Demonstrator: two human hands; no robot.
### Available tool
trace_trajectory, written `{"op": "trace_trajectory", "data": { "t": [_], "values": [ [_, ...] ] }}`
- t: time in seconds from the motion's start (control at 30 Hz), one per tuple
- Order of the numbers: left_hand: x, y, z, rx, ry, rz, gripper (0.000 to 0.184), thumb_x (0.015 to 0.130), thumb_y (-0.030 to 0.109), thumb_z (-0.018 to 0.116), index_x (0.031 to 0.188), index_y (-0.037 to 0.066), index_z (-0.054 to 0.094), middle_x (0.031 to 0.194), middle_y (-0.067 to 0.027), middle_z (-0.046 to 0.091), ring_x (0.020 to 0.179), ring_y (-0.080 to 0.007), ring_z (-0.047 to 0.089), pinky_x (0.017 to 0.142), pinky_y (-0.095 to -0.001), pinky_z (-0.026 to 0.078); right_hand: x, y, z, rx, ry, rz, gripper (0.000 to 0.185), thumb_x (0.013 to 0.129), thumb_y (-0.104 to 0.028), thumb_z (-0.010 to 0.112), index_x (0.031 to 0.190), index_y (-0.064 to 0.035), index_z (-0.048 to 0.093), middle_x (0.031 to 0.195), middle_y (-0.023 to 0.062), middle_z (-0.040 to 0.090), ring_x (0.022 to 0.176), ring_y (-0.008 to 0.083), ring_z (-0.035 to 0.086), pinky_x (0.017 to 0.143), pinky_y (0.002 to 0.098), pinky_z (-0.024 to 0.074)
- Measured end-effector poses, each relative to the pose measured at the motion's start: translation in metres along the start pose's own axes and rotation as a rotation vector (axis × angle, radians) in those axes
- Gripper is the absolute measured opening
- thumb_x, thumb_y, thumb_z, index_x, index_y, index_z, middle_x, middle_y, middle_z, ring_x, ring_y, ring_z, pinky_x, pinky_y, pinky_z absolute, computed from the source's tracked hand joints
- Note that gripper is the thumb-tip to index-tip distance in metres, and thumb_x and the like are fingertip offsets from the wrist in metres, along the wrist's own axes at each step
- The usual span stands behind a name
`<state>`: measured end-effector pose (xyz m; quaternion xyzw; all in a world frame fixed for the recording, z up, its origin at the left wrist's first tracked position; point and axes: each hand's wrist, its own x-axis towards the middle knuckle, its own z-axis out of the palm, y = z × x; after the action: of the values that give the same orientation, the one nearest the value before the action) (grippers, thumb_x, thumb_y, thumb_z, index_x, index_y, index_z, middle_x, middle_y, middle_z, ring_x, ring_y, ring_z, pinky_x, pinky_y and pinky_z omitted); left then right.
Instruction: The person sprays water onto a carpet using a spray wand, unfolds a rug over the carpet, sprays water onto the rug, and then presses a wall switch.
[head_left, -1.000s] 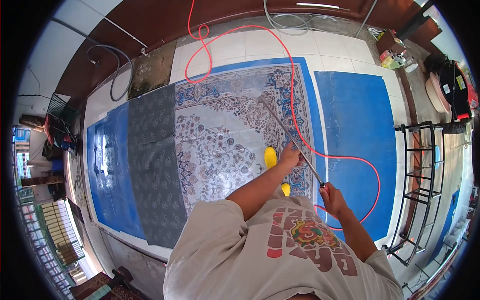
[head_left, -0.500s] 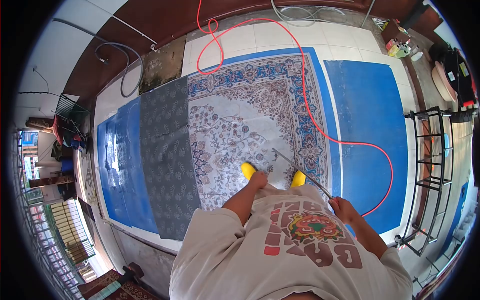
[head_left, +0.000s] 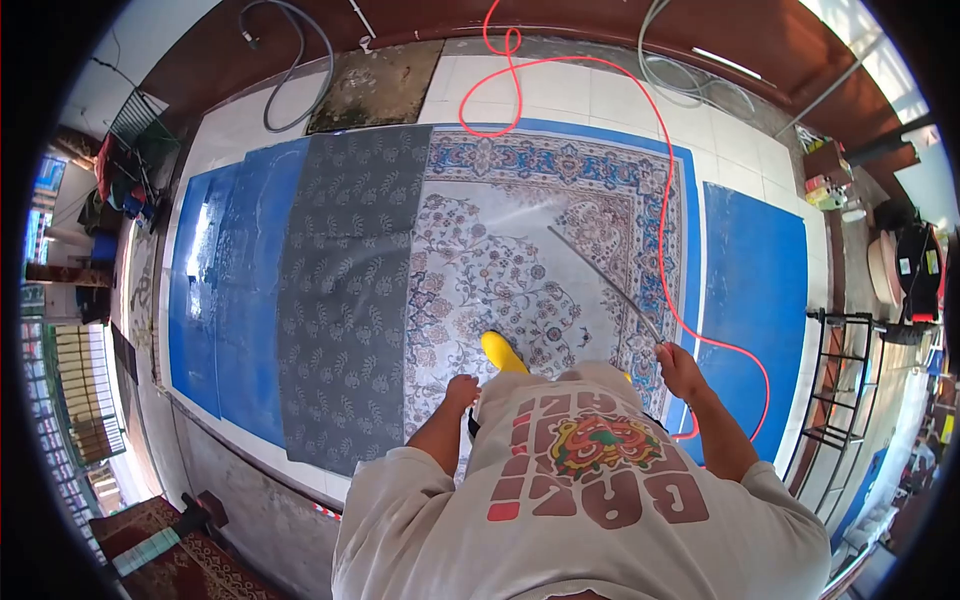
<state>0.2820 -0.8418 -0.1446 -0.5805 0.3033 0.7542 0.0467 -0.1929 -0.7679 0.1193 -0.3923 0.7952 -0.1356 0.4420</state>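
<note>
My right hand [head_left: 680, 370] is closed around the grip end of a long, thin pressure washer wand [head_left: 610, 280]. The wand slants forward and left over a patterned rug [head_left: 560, 300], and a whitish spray fans out past its tip. My left hand [head_left: 462, 391] hangs beside my left hip with its fingers curled, and nothing shows in it. Below it lies the cream rug with its blue and brown floral border. The rug's left part is folded over, showing its dark grey backing [head_left: 345, 270]. I stand on the rug in yellow boots [head_left: 500, 352].
A red hose [head_left: 662, 215] loops across the rug and curves round to my right side. Blue mats [head_left: 755, 270] lie on white tiles [head_left: 480, 85]. A black metal rack [head_left: 840, 380] stands at the right, and a grey hose [head_left: 325, 75] hangs by the back wall.
The view has shifted, with the rug now lower and further right. My left hand has moved out left from my trousers. Spray now shows at the wand tip, which points farther up the rug.
</note>
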Motion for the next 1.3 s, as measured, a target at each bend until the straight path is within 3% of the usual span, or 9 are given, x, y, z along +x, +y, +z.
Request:
{"op": "trace_trajectory", "data": {
  "t": [0.07, 0.13, 0.23, 0.33, 0.4, 0.8, 0.9, 1.23, 1.3],
  "values": [
    [-0.005, -0.002, -0.040, 0.332, 0.152, 0.104, 0.021, 0.089, 0.019, 0.046, 0.103, 0.006, 0.054, 0.075, -0.0088, 0.060, 0.056, -0.0196, 0.055, 0.048, -0.0330, 0.046, 0.022, -0.032, 0.008, 0.050, 0.004, 0.016, 0.044, 0.093, -0.040, 0.044, 0.082, 0.0006, 0.053, 0.065, 0.0139, 0.055, 0.063, 0.0232, 0.055, 0.061, 0.0368, 0.0433],
    [-0.046, 0.039, -0.058, 0.032, 0.329, -0.097, 0.018, 0.088, 0.017, 0.048, 0.099, 0.005, 0.056, 0.084, -0.0087, 0.061, 0.064, -0.0197, 0.058, 0.054, -0.0344, 0.049, 0.053, -0.034, 0.019, 0.079, 0.105, -0.111, 0.039, 0.094, -0.039, 0.043, 0.079, -0.0038, 0.051, 0.058, 0.0002, 0.046, 0.051, 0.0098, 0.042, 0.049, 0.0279, 0.0366],
    [-0.053, 0.066, -0.103, 0.128, 0.287, -0.119, 0.016, 0.092, 0.024, 0.041, 0.094, 0.013, 0.053, 0.087, -0.0055, 0.062, 0.065, -0.0165, 0.057, 0.052, -0.0355, 0.044, 0.078, -0.068, 0.029, 0.134, 0.149, -0.097, 0.039, 0.094, -0.040, 0.043, 0.080, -0.0047, 0.050, 0.057, -0.0002, 0.044, 0.048, 0.0093, 0.041, 0.046, 0.0270, 0.0362],
    [-0.041, 0.090, -0.130, -0.123, 0.381, -0.177, 0.024, 0.087, 0.024, 0.054, 0.109, 0.014, 0.051, 0.087, -0.0059, 0.061, 0.069, -0.0187, 0.058, 0.058, -0.0383, 0.047, 0.092, -0.094, 0.040, 0.198, 0.159, -0.096, 0.038, 0.094, -0.040, 0.043, 0.082, -0.0048, 0.049, 0.057, -0.0002, 0.044, 0.048, 0.0088, 0.042, 0.046, 0.0259, 0.0368],
    [-0.035, 0.107, -0.148, -0.193, 0.426, -0.212, 0.031, 0.086, 0.024, 0.058, 0.114, 0.014, 0.051, 0.087, -0.0061, 0.061, 0.070, -0.0194, 0.058, 0.061, -0.0393, 0.048, 0.094, -0.119, 0.044, 0.192, 0.117, -0.059, 0.041, 0.094, -0.038, 0.044, 0.079, -0.0012, 0.051, 0.059, 0.0057, 0.048, 0.058, 0.0142, 0.045, 0.057, 0.0323, 0.0404],
    [-0.026, 0.305, -0.178, -0.005, 0.397, -0.081, 0.043, 0.090, 0.023, 0.052, 0.127, 0.005, 0.043, 0.090, -0.0090, 0.065, 0.072, -0.0165, 0.061, 0.057, -0.0294, 0.048, 0.218, -0.236, 0.033, -0.106, -0.307, -0.030, 0.053, 0.092, -0.046, 0.039, 0.091, 0.0033, 0.060, 0.088, 0.0259, 0.062, 0.085, 0.0396, 0.059, 0.078, 0.0413, 0.0454],
    [-0.016, 0.355, -0.205, -0.051, 0.413, -0.043, 0.040, 0.088, 0.025, 0.054, 0.124, 0.011, 0.044, 0.094, -0.0061, 0.063, 0.079, -0.0159, 0.059, 0.066, -0.0320, 0.049, 0.251, -0.279, 0.012, -0.062, -0.353, -0.007, 0.057, 0.091, -0.048, 0.039, 0.096, 0.0045, 0.060, 0.089, 0.0262, 0.062, 0.088, 0.0399, 0.059, 0.080, 0.0412, 0.0453],
    [0.017, 0.456, -0.265, -0.100, 0.372, 0.003, 0.040, 0.087, 0.023, 0.054, 0.125, 0.012, 0.044, 0.094, -0.0054, 0.063, 0.080, -0.0154, 0.059, 0.067, -0.0323, 0.048, 0.345, -0.358, 0.007, 0.030, -0.270, -0.007, 0.051, 0.091, -0.045, 0.043, 0.095, 0.0032, 0.058, 0.085, 0.0233, 0.062, 0.081, 0.0350, 0.060, 0.076, 0.0394, 0.0461],
    [0.028, 0.466, -0.283, -0.072, 0.378, -0.047, 0.043, 0.088, 0.025, 0.052, 0.126, 0.006, 0.044, 0.090, -0.0063, 0.063, 0.072, -0.0151, 0.059, 0.054, -0.0306, 0.045, 0.365, -0.372, 0.014, 0.032, -0.218, -0.024, 0.050, 0.091, -0.044, 0.043, 0.093, 0.0030, 0.058, 0.083, 0.0229, 0.062, 0.079, 0.0343, 0.060, 0.075, 0.0393, 0.0461]
  ]
}}
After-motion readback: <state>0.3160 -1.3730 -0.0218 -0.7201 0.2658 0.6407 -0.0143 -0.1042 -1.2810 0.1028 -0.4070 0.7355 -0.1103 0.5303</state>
